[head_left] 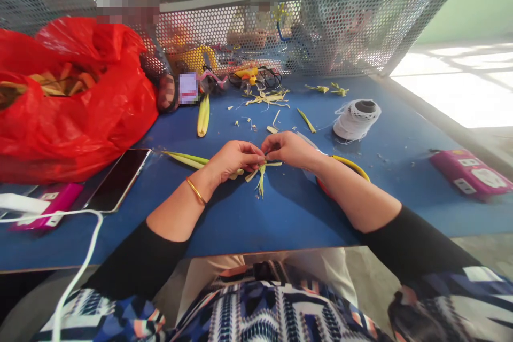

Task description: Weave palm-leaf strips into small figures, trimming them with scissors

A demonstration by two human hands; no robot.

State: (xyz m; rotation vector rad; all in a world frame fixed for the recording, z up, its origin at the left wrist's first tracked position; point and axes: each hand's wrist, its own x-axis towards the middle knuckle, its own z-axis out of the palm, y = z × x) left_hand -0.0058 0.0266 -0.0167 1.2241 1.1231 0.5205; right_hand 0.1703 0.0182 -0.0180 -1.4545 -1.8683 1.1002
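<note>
Both hands meet over the middle of the blue table. My left hand [240, 157] pinches a small figure of pale green husk strips [261, 177], whose shredded ends hang down and stick out sideways. The fingers of my right hand [286, 148] are closed at the top of the same husk piece, touching the left fingertips. What exactly lies between the fingertips is hidden. Beside my left hand lie long green husk leaves [186, 159], partly under it. Scissors with a yellow and red handle [350, 164] lie partly under my right forearm.
A red plastic bag [120, 101] of dry husks stands at left, near a phone [120, 179] and a white cable [94, 240]. A white thread spool [356, 120] and a pink box [468, 173] are at right. Husk scraps [268, 97] lie before a perforated metal screen [340, 21].
</note>
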